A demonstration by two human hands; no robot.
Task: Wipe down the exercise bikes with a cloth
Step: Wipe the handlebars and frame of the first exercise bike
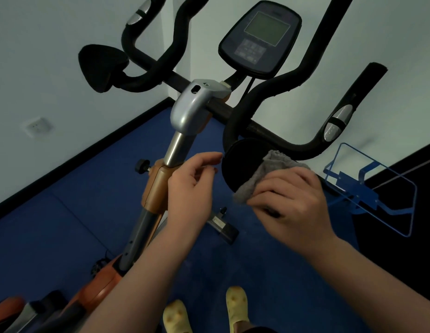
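An exercise bike with an orange frame stands before me, its steel post [176, 147] rising to black handlebars [264, 97] and a dark console [260, 39]. My right hand [290, 200] grips a grey cloth [264, 174] and presses it onto the round black elbow pad [235, 167] on the right side of the handlebars. My left hand [192, 186] hovers just left of that pad, fingers loosely curled, holding nothing and touching nothing that I can see.
A second black elbow pad [101, 66] sits at the left of the handlebars. A blue metal frame [367, 188] stands on the floor to the right. Blue flooring [65, 212] meets white walls. My feet in yellow shoes [236, 306] are below.
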